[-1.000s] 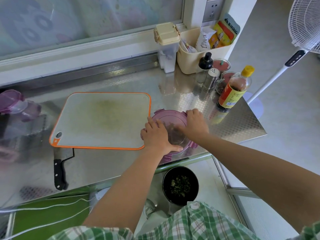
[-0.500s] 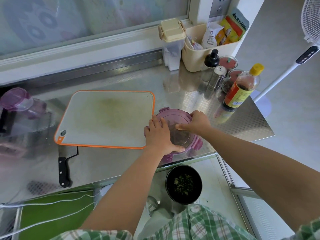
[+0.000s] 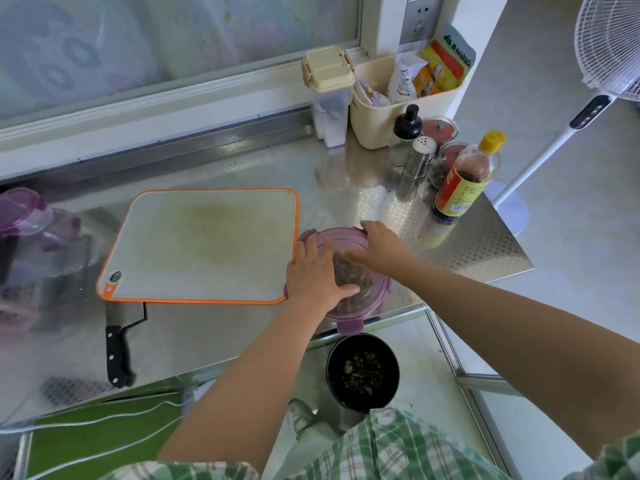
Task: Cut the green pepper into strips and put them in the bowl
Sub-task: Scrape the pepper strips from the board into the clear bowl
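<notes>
Fingers (image 3: 309, 244) of left hand (image 3: 317, 271) flat, pressing purple-lidded container (image 3: 367, 299); right hand (image 3: 382, 247) fingers curl over its far rim. Container just beside orange-edged cutting board (image 3: 207, 244) on bench (image 3: 242, 334).

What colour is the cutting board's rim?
Orange: the rim frames a pale board with a green stain. Clearest in the head view.

The round purple-lidded plastic container (image 3: 356, 303) sits just right of the orange-rimmed rectangular cutting board (image 3: 207, 244); the black-handled steel cleaver (image 3: 119, 341) lies at the board's near-left corner.
</notes>
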